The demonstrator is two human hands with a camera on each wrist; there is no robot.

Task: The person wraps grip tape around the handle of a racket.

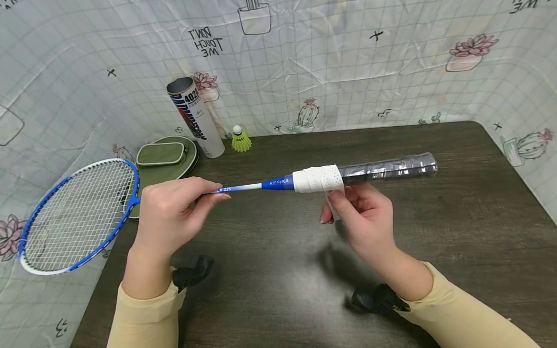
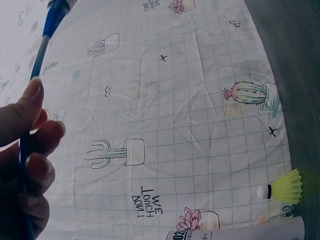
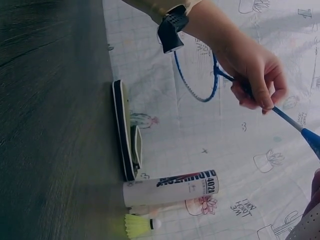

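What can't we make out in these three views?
- Left hand: its grip on the racket shaft is covered by its own fingers in the head view.
- White grip tape: its free end runs behind the right hand; the right wrist view cuts it off at the corner.
- Shuttlecock tube: label too small to read in full.
- Green case: contents hidden, closed.

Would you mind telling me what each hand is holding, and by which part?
The left hand grips the racket by its shaft; the right hand pinches the white tape below the handle.
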